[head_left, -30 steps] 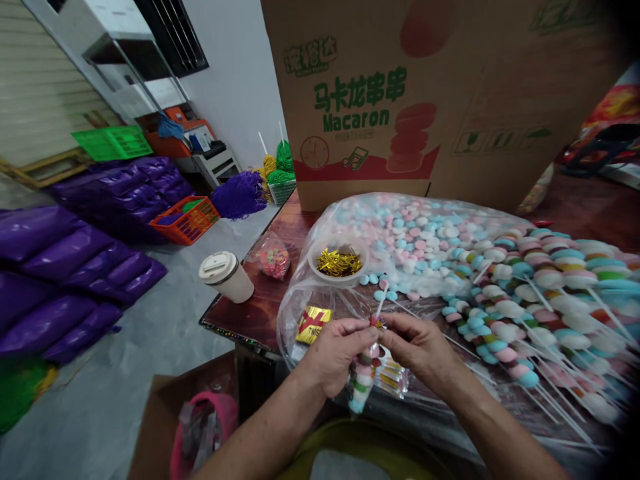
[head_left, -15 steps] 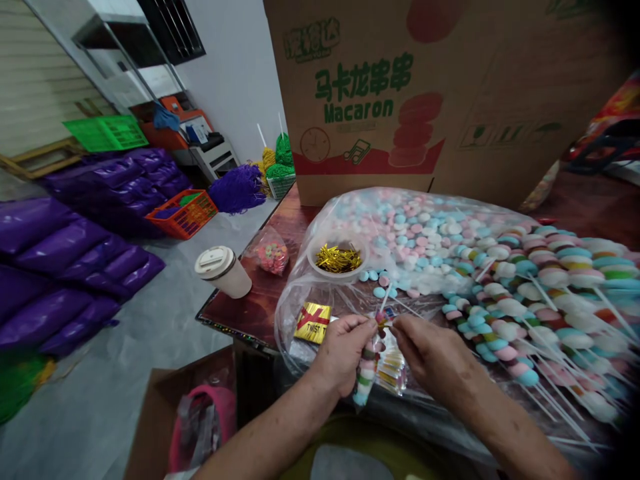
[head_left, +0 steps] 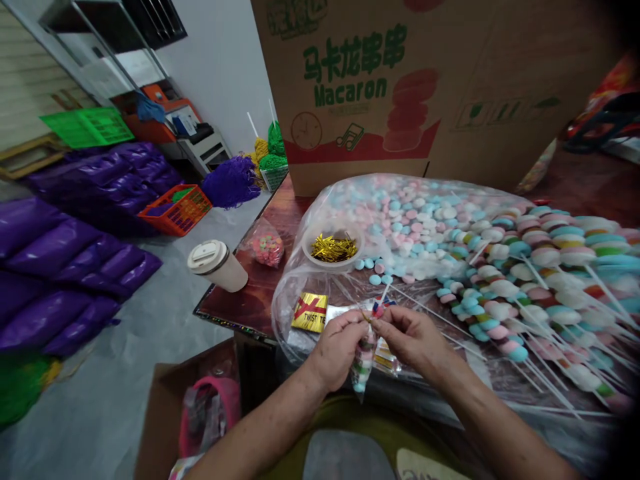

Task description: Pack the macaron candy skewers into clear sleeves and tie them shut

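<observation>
Head view: left hand (head_left: 338, 348) and right hand (head_left: 411, 335) pinch a wrapped skewer (head_left: 362, 365), probably at a gold tie (head_left: 367, 318), bowl (head_left: 333, 266) beyond them.

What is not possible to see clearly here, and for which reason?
All in the head view:
Wrapped skewer: neck partly covered by left hand and right hand.
Heaped skewers: right end lost in darkness.
Cardboard box: top cut off by upper edge.
Small print under "Macaron": too small.
</observation>
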A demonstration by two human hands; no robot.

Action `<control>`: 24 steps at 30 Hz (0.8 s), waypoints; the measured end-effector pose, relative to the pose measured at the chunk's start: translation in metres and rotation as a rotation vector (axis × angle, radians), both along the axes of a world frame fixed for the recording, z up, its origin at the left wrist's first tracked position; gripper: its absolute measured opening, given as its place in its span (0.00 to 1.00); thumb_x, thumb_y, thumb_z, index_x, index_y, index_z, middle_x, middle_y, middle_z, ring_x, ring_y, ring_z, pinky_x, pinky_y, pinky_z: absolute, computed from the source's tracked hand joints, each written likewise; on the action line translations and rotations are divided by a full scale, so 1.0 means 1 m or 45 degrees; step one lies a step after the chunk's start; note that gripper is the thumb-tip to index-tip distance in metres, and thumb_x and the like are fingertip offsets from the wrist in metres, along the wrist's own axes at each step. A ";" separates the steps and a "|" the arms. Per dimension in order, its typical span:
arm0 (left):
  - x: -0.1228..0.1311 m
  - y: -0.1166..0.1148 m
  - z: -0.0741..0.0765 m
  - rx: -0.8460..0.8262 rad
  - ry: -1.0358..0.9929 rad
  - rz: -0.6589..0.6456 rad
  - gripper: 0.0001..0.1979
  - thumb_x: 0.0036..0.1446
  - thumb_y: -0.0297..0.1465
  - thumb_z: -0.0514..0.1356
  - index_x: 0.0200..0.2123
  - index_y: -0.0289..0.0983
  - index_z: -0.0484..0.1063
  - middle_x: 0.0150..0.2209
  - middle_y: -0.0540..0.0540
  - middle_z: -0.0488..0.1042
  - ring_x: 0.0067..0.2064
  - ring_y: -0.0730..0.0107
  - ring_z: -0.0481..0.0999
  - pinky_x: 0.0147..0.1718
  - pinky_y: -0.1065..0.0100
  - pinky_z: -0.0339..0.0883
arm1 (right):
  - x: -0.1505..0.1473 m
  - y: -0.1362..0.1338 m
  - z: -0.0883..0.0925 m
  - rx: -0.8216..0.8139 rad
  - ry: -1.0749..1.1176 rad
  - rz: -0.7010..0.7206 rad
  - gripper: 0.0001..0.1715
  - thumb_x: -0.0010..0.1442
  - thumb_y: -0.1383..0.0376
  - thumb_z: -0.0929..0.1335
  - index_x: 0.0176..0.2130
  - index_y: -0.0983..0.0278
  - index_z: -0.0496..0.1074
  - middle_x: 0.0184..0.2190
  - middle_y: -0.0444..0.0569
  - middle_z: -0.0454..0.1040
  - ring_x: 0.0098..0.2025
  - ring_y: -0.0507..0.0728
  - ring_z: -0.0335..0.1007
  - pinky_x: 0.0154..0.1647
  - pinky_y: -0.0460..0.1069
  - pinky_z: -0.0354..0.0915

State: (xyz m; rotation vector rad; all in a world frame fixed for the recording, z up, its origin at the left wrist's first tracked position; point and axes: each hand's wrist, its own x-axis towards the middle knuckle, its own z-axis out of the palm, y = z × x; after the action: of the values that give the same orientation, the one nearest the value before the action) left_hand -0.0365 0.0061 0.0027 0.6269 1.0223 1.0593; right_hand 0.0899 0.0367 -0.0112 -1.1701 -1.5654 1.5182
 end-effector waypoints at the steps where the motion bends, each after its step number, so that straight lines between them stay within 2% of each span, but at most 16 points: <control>1: -0.001 -0.001 -0.002 0.032 0.014 -0.008 0.12 0.47 0.34 0.60 0.20 0.34 0.63 0.17 0.54 0.60 0.19 0.82 0.57 0.18 0.77 0.51 | 0.001 0.000 -0.002 0.021 -0.012 -0.018 0.22 0.51 0.51 0.65 0.20 0.64 0.60 0.17 0.39 0.56 0.20 0.47 0.49 0.19 0.43 0.50; 4: -0.002 -0.001 -0.007 0.069 0.007 0.054 0.14 0.48 0.39 0.61 0.23 0.33 0.66 0.18 0.54 0.60 0.19 0.82 0.58 0.20 0.77 0.52 | 0.003 -0.003 -0.003 0.071 -0.089 -0.126 0.17 0.52 0.52 0.66 0.28 0.64 0.64 0.16 0.38 0.57 0.19 0.47 0.51 0.18 0.43 0.50; 6: -0.003 0.001 -0.009 0.028 -0.060 0.071 0.14 0.46 0.39 0.63 0.24 0.33 0.68 0.18 0.54 0.62 0.19 0.82 0.60 0.21 0.76 0.54 | 0.005 -0.007 0.001 0.125 -0.138 -0.144 0.15 0.54 0.54 0.65 0.34 0.64 0.65 0.15 0.37 0.57 0.17 0.48 0.52 0.17 0.43 0.50; 8: -0.007 0.003 -0.008 -0.089 -0.158 -0.038 0.15 0.41 0.38 0.66 0.23 0.32 0.68 0.18 0.52 0.65 0.19 0.81 0.62 0.20 0.76 0.54 | 0.010 -0.010 0.009 0.300 -0.210 -0.016 0.13 0.57 0.57 0.63 0.32 0.64 0.66 0.16 0.38 0.59 0.18 0.48 0.54 0.18 0.43 0.52; 10: -0.012 0.005 -0.007 -0.217 -0.271 -0.244 0.17 0.35 0.37 0.69 0.22 0.31 0.69 0.17 0.50 0.68 0.18 0.78 0.64 0.18 0.75 0.54 | 0.018 -0.011 0.022 0.552 -0.266 0.212 0.14 0.59 0.60 0.62 0.27 0.65 0.68 0.18 0.41 0.64 0.21 0.48 0.59 0.22 0.43 0.56; 11: -0.015 0.005 -0.006 -0.255 -0.333 -0.349 0.18 0.32 0.37 0.70 0.23 0.30 0.70 0.17 0.49 0.69 0.18 0.77 0.65 0.18 0.75 0.55 | 0.022 -0.010 0.028 0.649 -0.271 0.331 0.13 0.60 0.62 0.61 0.28 0.65 0.69 0.20 0.43 0.67 0.22 0.48 0.61 0.24 0.43 0.57; 13: -0.018 0.006 -0.004 -0.264 -0.460 -0.492 0.22 0.28 0.34 0.72 0.28 0.30 0.71 0.19 0.48 0.71 0.18 0.76 0.67 0.18 0.74 0.56 | 0.027 -0.006 0.039 0.721 -0.213 0.522 0.10 0.60 0.65 0.61 0.36 0.63 0.72 0.25 0.43 0.72 0.28 0.49 0.67 0.31 0.42 0.61; 15: -0.018 0.007 -0.002 -0.234 -0.567 -0.510 0.24 0.28 0.31 0.72 0.33 0.31 0.71 0.21 0.49 0.71 0.19 0.76 0.68 0.20 0.74 0.58 | 0.027 -0.003 0.046 0.650 -0.125 0.607 0.13 0.60 0.65 0.62 0.44 0.61 0.71 0.30 0.44 0.74 0.33 0.50 0.69 0.36 0.43 0.62; 16: -0.018 0.006 -0.001 -0.225 -0.601 -0.488 0.24 0.29 0.30 0.72 0.34 0.32 0.71 0.21 0.50 0.70 0.20 0.76 0.68 0.21 0.74 0.58 | 0.026 -0.002 0.046 0.587 -0.083 0.591 0.14 0.60 0.64 0.62 0.46 0.61 0.70 0.32 0.44 0.74 0.33 0.51 0.69 0.36 0.43 0.63; 19: -0.015 0.005 0.000 -0.226 -0.610 -0.392 0.19 0.34 0.29 0.70 0.33 0.33 0.71 0.21 0.51 0.70 0.20 0.78 0.67 0.22 0.74 0.58 | 0.019 -0.005 0.043 0.388 0.025 0.428 0.15 0.60 0.61 0.63 0.45 0.61 0.71 0.31 0.45 0.74 0.27 0.50 0.67 0.28 0.43 0.64; 21: -0.015 0.004 -0.001 -0.242 -0.587 -0.392 0.17 0.35 0.30 0.70 0.31 0.31 0.71 0.21 0.50 0.69 0.20 0.78 0.66 0.22 0.73 0.58 | 0.016 -0.008 0.041 0.314 0.066 0.351 0.17 0.59 0.59 0.63 0.46 0.61 0.71 0.29 0.45 0.74 0.25 0.49 0.65 0.25 0.43 0.63; 24: -0.015 0.002 -0.002 -0.274 -0.592 -0.443 0.17 0.33 0.28 0.69 0.30 0.30 0.71 0.20 0.50 0.68 0.20 0.76 0.66 0.23 0.71 0.59 | 0.017 -0.010 0.040 0.199 0.098 0.411 0.19 0.57 0.57 0.64 0.47 0.61 0.71 0.27 0.45 0.73 0.25 0.50 0.65 0.27 0.45 0.64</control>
State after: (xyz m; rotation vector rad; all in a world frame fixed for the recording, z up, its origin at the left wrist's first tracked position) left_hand -0.0511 0.0077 0.0009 0.3414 0.5825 0.7267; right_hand 0.1073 0.0267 0.0286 -0.7898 -1.8492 1.5851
